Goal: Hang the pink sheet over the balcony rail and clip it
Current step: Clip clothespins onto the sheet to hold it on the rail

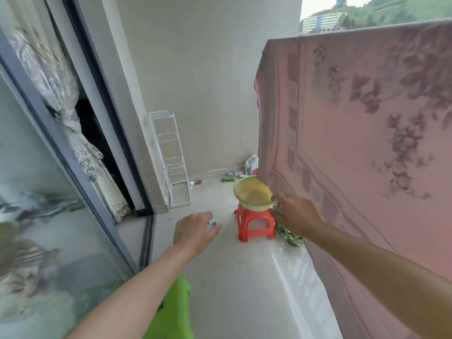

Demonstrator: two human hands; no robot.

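Pink sheet (354,133) is already draped over the balcony rail on the right. Its top fold runs along the rail, which is hidden under the cloth, and the near panel hangs down toward the floor. So the hanging is pretty much done; the step in hand looks like straightening + clipping.

Right grip (296,214) is at the sheet's lower left corner, thumb and fingers closed on the edge as far as I can tell. It sits just beside the yellow basin (252,192), which stands on the orange stool (254,223).

Left grip (193,231) is out over the floor, well apart from the sheet, fingers curled round a small white item (211,223). It's prob. a clip, but too blurred to be sure.

Next move, imo: the left has to come up and across to the top fold — the clip needs to bite cloth and rail together, not just cloth. The right should keep the edge taut w/o dragging the sheet off or snagging the basin.
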